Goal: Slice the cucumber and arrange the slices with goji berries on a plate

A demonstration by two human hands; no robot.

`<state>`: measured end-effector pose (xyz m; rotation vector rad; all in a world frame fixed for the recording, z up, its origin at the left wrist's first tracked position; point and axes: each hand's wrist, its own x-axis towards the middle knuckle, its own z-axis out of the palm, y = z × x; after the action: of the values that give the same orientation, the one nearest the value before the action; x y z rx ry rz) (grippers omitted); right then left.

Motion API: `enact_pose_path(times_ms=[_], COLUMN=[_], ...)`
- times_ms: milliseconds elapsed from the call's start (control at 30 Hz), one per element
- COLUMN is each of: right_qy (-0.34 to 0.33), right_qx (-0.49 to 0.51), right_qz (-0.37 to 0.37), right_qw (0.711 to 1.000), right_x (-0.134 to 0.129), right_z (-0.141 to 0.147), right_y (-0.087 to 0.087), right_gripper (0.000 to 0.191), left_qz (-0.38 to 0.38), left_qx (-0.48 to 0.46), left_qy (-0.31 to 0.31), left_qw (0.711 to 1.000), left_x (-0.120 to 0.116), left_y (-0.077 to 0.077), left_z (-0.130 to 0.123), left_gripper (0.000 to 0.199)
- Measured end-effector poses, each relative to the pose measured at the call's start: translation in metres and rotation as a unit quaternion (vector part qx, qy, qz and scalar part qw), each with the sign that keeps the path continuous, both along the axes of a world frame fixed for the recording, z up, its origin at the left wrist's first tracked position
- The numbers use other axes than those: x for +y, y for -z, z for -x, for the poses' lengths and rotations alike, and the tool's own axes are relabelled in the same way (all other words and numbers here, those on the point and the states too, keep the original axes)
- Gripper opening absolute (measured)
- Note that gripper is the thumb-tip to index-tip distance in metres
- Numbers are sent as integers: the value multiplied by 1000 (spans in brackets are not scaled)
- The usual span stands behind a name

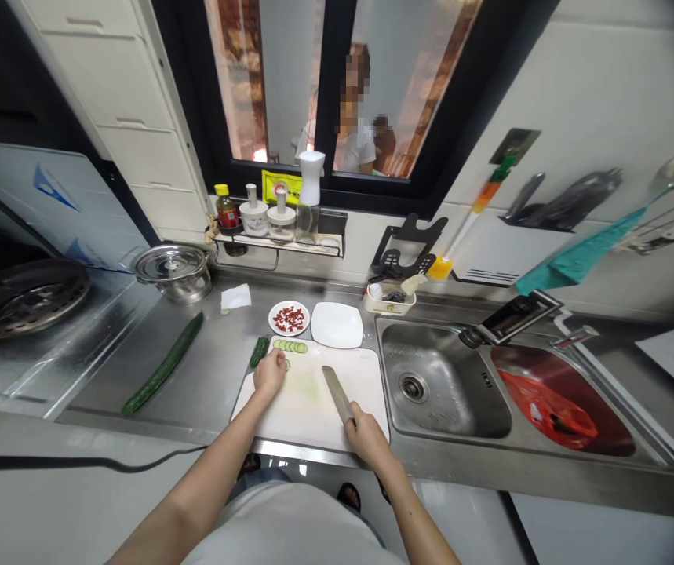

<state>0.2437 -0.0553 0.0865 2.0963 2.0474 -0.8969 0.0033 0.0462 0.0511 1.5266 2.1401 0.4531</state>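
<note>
My right hand (pixel 365 435) is wrapped round the handle of a knife (pixel 337 392), whose blade points away over the right half of the white cutting board (pixel 348 365). At the board's left, my left hand (pixel 270 371) has its fingers drawn together beside a thin cucumber slice (pixel 288 365); whether they pinch anything is too small to tell. A row of cucumber slices (pixel 290 346) lies at the board's top edge. Just left of it is a cut cucumber piece (pixel 259 351). Beyond the board stand a plate of red pieces (pixel 289 318) and a bare white plate (pixel 337 325).
A whole cucumber (pixel 163 369) lies on the steel counter at the left, near a lidded pot (pixel 175 271). To the right is a double sink (pixel 442 384) with a red bag (pixel 548 408). A shelf (pixel 283 242) holds jars and bottles. A person (pixel 360 145) is visible through the window.
</note>
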Motion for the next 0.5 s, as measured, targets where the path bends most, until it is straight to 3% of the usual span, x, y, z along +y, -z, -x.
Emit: enact_pose_path(times_ms=[200, 500], right_qy=[6, -3], right_qx=[2, -17], right_qz=[-6, 5], right_qw=[1000, 1000], right_x=[1, 1], right_z=[-2, 0], right_y=[3, -2], right_gripper=[39, 38], left_qz=[-30, -41], left_qx=[25, 114], left_qy=[-46, 48], left_qw=[998, 991], left_x=[0, -5], left_y=[7, 10], left_z=[11, 21], left_gripper=[16, 22])
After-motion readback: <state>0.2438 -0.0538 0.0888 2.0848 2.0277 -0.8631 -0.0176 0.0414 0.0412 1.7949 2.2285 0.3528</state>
